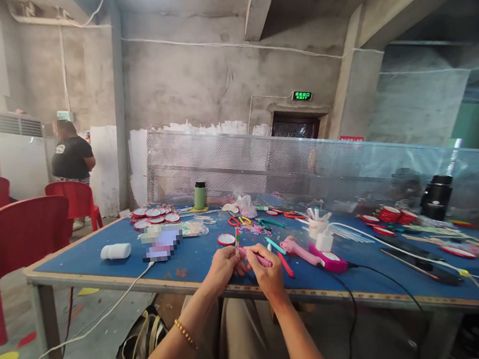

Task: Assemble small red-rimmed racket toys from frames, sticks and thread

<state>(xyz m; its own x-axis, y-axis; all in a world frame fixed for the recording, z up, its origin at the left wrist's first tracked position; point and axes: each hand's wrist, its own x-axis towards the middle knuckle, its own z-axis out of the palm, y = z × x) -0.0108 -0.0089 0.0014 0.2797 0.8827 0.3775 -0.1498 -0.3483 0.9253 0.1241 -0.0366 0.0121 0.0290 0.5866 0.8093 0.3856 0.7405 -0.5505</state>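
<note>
My left hand [224, 264] is closed in a pinch on a thin upright strip [237, 237] with red, green and orange bands. My right hand [267, 270] is wrapped round a pink pen-shaped tool [264, 260], held close to the strip. Both hands are together just above the table's front edge. Behind my left hand lies a round white disc with a red rim [226, 239]. To the right of my right hand lie a red pen-like stick [286, 265], a teal one [275, 246] and a pink hand tool [301, 251].
The blue table [147, 273] holds a white bottle [116, 251], a phone on a cable [164, 244], a green bottle [200, 195], scissors [240, 221], a cup of sticks [318, 225] and piled red-rimmed discs [153, 212]. A perforated metal screen [229, 160] runs behind. Another person [72, 156] stands far left.
</note>
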